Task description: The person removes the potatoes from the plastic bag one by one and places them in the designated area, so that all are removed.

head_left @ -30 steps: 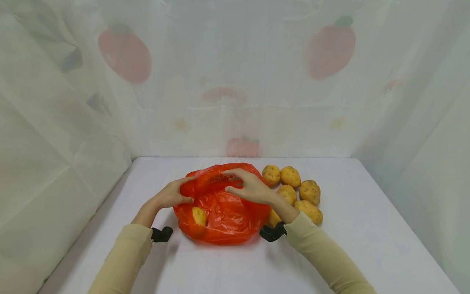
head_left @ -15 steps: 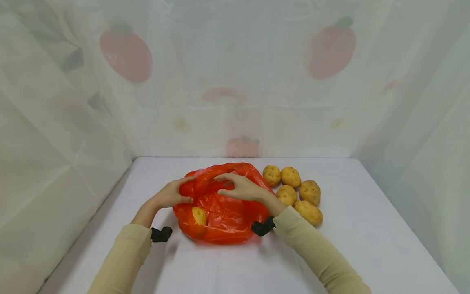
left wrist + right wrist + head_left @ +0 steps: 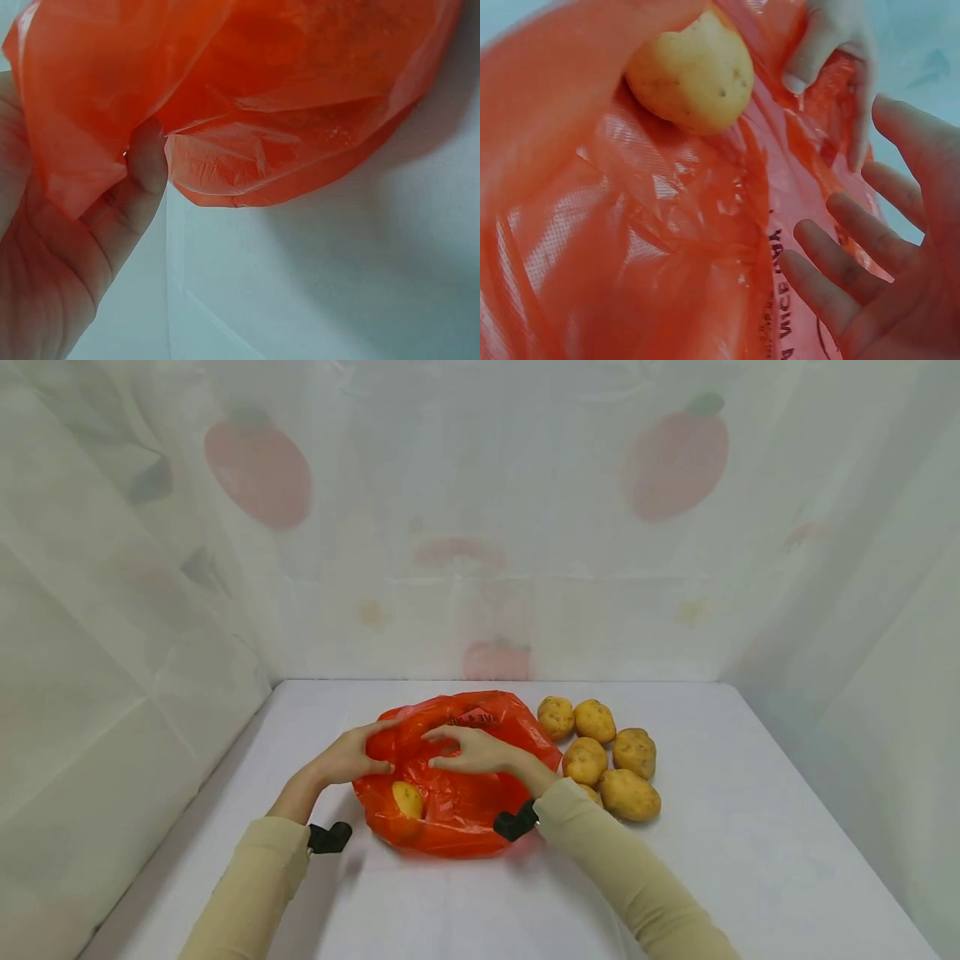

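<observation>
A thin red plastic bag [image 3: 465,839] lies with its mouth spread wide on the white table, and one yellow potato [image 3: 407,799] sits inside near its left front. My left hand [image 3: 352,758] holds the bag's left edge; in the left wrist view the film runs between thumb and fingers [image 3: 142,176]. Over the bag's middle is my right hand [image 3: 480,750], empty, fingers spread and slightly bent. The right wrist view looks down into the bag at the potato [image 3: 697,75], printed letters on the film, and both hands.
Several potatoes [image 3: 585,762] lie in a loose group on the table [image 3: 750,827] just right of the bag; the nearest is partly hidden by my right forearm. White fabric walls [image 3: 600,610] enclose the table at the back and sides.
My right hand has moved left across the bag's opening, and the right forearm now covers less of the potato group. My left hand stays at the bag's left edge.
</observation>
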